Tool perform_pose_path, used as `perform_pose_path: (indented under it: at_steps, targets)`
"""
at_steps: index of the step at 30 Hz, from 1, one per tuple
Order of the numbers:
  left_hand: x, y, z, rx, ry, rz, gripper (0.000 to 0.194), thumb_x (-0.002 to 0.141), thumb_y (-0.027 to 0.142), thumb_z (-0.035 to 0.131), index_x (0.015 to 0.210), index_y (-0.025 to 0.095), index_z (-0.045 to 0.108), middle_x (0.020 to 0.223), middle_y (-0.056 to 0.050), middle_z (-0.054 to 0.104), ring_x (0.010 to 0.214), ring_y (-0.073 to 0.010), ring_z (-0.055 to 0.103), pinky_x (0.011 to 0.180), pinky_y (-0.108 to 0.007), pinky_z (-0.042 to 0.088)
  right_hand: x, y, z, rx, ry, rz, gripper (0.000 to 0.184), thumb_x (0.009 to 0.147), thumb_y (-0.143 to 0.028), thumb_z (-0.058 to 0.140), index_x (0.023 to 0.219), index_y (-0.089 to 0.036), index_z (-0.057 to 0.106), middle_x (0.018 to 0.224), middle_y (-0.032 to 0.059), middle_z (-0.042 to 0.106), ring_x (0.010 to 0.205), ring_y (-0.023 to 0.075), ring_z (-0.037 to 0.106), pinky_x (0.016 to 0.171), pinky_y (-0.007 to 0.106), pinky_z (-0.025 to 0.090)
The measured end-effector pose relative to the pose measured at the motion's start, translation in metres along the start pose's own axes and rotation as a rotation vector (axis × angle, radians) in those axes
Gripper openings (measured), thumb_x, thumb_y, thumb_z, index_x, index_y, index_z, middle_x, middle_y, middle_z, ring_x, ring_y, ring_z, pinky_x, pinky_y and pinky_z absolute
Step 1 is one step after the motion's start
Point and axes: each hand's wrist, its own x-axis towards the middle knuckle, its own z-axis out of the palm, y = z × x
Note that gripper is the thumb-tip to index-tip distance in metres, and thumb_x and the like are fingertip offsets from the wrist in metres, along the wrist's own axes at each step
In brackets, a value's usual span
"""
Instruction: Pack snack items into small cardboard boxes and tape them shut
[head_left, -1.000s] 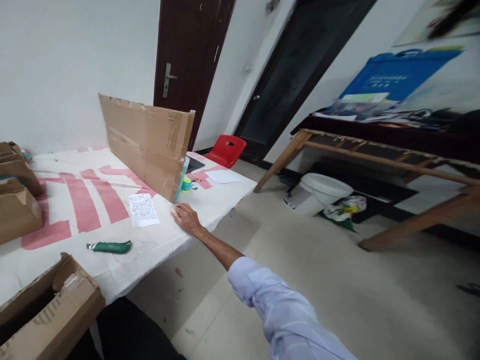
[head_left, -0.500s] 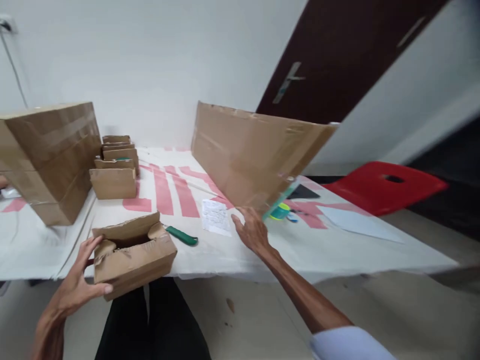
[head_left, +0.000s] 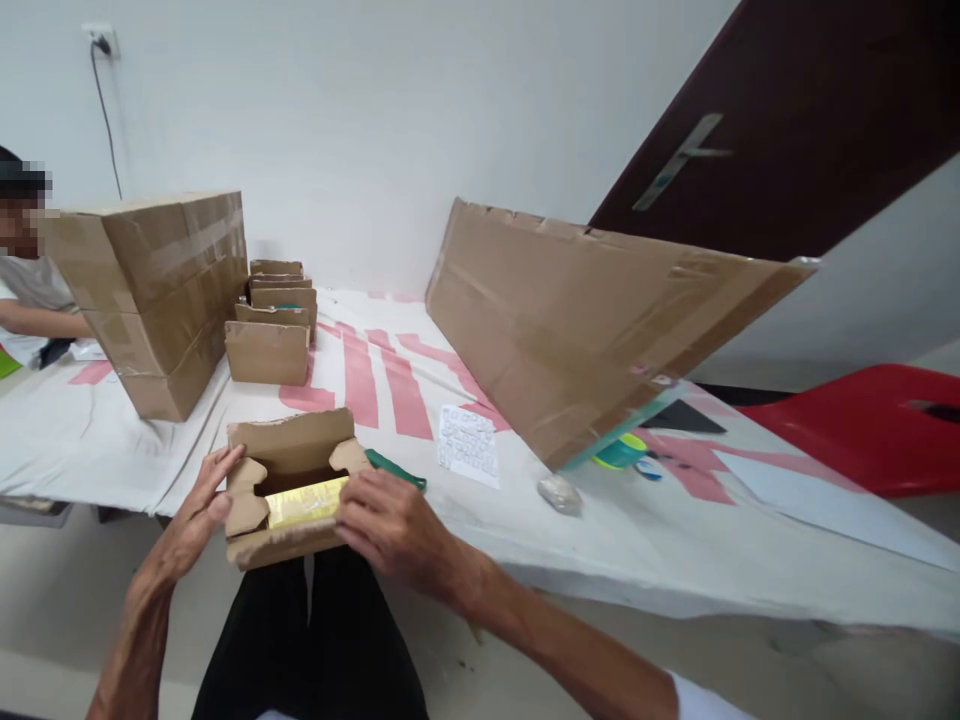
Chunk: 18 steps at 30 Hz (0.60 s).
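Observation:
A small cardboard box [head_left: 289, 545] with its lid raised is at the table's front edge, above my lap. Inside it lies a shiny yellow block-like item [head_left: 307, 503], partly covered by the side flaps. My left hand [head_left: 196, 520] grips the box's left end, thumb and fingers around the edge. At the right front corner, my right hand [head_left: 401, 525] has its fingers bent over the wall, holding the box too. Just behind the right hand lies a green-handled cutter [head_left: 397, 470], its front part hidden by the box.
Several small open boxes [head_left: 268, 352] stand in a row behind, beside stacked large cartons [head_left: 180, 290]. A big cardboard sheet [head_left: 585, 320] leans at right, near a written paper [head_left: 469, 445], a clear crumpled bundle [head_left: 559, 494] and a tape roll [head_left: 621, 452]. Another person [head_left: 34, 290] sits at far left.
My right hand has moved left from beside the big cardboard sheet onto the small box. The box's lid is lifted wider, showing the yellow item. A clear bundle now shows near the sheet.

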Motion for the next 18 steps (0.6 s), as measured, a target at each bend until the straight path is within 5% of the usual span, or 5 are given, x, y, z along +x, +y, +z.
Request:
perform_pose_path:
  at_steps: [5, 11, 15, 18]
  targets:
    - [-0.003, 0.006, 0.005, 0.122, -0.083, 0.029, 0.128, 0.064, 0.074, 0.089, 0.169, 0.034, 0.028, 0.173, -0.013, 0.025, 0.161, -0.0466, 0.024, 0.126, -0.060, 0.036, -0.025, -0.021, 0.004, 0.133, 0.035, -0.013, 0.015, 0.102, -0.021, 0.059, 0.094, -0.023, 0.071, 0.094, 0.0069, 0.073, 0.087, 0.0220, 0.065, 0.082, 0.037, 0.055]
    - [-0.006, 0.009, 0.009, 0.098, -0.096, 0.054, 0.126, 0.068, 0.066, 0.090, 0.170, 0.034, 0.023, 0.172, -0.012, 0.024, 0.162, -0.0443, 0.023, 0.131, -0.061, 0.026, 0.018, 0.013, 0.006, 0.165, -0.189, 0.128, 0.008, 0.098, -0.022, 0.067, 0.101, -0.020, 0.074, 0.104, 0.0083, 0.073, 0.096, 0.0220, 0.070, 0.084, 0.034, 0.055]
    - [-0.006, 0.013, 0.010, 0.083, -0.094, 0.037, 0.127, 0.068, 0.067, 0.090, 0.170, 0.032, 0.024, 0.173, -0.012, 0.022, 0.163, -0.0437, 0.019, 0.132, -0.060, 0.023, 0.052, 0.031, 0.010, 0.101, -0.424, 0.161, 0.036, 0.089, -0.037, 0.082, 0.120, -0.021, 0.073, 0.119, 0.0093, 0.075, 0.105, 0.0265, 0.073, 0.090, 0.036, 0.055]
    - [-0.006, 0.013, 0.012, 0.083, -0.095, 0.039, 0.128, 0.066, 0.069, 0.090, 0.170, 0.030, 0.026, 0.173, -0.013, 0.022, 0.162, -0.0458, 0.020, 0.131, -0.060, 0.027, 0.064, 0.034, 0.011, 0.048, -0.485, 0.120, 0.047, 0.081, -0.042, 0.089, 0.119, -0.020, 0.074, 0.118, 0.0104, 0.078, 0.107, 0.0297, 0.074, 0.088, 0.037, 0.055]
